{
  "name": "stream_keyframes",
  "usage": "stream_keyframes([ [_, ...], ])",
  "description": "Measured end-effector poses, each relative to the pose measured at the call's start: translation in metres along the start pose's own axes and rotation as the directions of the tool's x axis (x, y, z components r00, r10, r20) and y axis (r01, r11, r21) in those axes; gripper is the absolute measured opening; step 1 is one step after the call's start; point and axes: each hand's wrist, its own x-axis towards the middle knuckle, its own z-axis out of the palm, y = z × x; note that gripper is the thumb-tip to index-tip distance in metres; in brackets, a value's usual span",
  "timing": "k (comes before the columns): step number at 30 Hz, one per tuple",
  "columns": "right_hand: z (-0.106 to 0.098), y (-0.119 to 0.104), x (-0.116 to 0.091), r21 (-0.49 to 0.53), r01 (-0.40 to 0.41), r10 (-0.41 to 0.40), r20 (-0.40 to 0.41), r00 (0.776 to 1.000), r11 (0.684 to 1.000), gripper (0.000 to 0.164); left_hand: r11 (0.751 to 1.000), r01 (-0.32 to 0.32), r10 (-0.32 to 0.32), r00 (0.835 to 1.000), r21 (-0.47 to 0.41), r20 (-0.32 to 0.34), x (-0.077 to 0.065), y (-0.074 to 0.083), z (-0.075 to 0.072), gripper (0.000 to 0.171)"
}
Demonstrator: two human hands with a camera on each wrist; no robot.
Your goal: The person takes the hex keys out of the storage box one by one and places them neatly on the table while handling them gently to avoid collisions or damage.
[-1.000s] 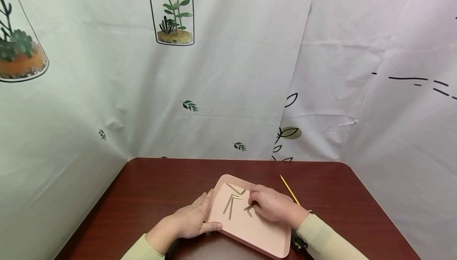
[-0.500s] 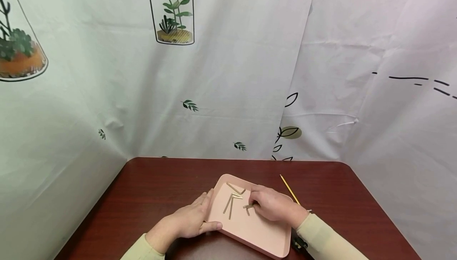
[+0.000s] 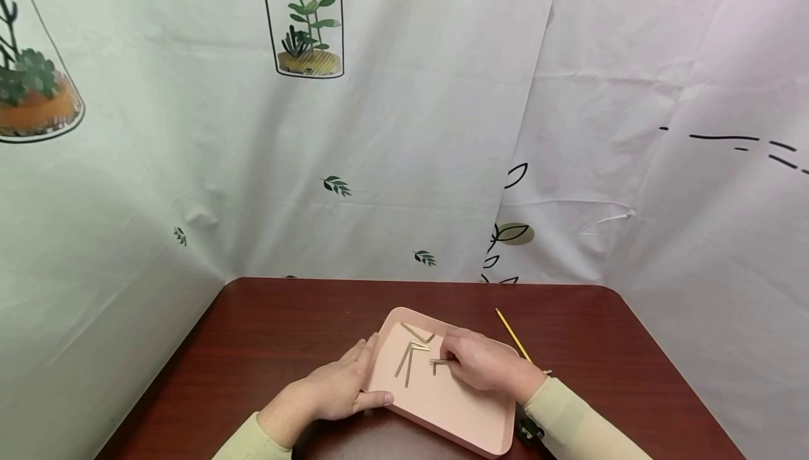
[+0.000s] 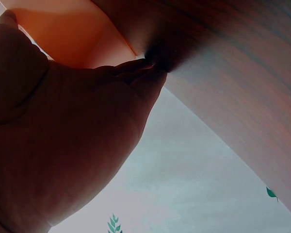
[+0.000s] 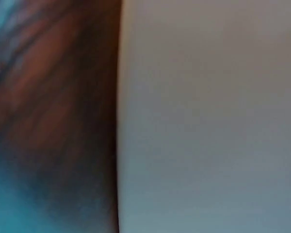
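A shallow pink tray [image 3: 470,414] lies at an angle on the table. My left hand [image 3: 338,383] lies along its left side, fingers nearly straight against the wall and thumb on the front rim; the left wrist view shows this hand [image 4: 82,131] dark against the tray [image 4: 87,34]. My right hand [image 3: 483,362] reaches in and pinches small L-shaped hex keys [image 3: 436,362], their far parts hidden by the fingers. Left of it, two brass-coloured hex keys [image 3: 409,365] lie side by side, with another hex key [image 3: 418,334] behind them. The right wrist view is a blur.
A yellow pencil [image 3: 513,334] lies on the dark red-brown table [image 3: 284,326] beyond the tray's right side. A black object [image 3: 529,430] sits beside the tray under my right forearm. White printed cloth [image 3: 392,130] hangs behind the table.
The hex keys at my right fingertips have turned and shifted slightly left, a short leg swinging round to point toward me. My left hand and the tray have stayed put.
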Motion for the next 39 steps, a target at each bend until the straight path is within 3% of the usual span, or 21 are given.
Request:
stream_keyframes([
  [14,-0.004,0.004,-0.003,0.122,-0.003,0.001,0.02,1.0,0.993,0.019,1.0,-0.004,0.004,1.0,0.003,-0.002,-0.001,-0.001,0.001,0.117],
  [21,-0.005,0.008,-0.004,0.196,0.009,-0.006,-0.015,1.0,0.981,0.02,1.0,0.002,-0.002,1.0,-0.001,0.002,-0.001,-0.001,0.002,0.117],
  [31,-0.009,0.01,-0.005,0.412,-0.038,0.067,-0.057,0.996,0.91,0.021,1.0,-0.004,0.004,1.0,-0.003,-0.001,0.0,-0.001,0.001,0.117],
  [39,-0.007,0.011,-0.008,0.496,-0.056,0.106,-0.073,0.992,0.866,0.017,1.0,0.001,-0.001,1.0,-0.013,0.002,0.001,-0.002,0.003,0.117],
])
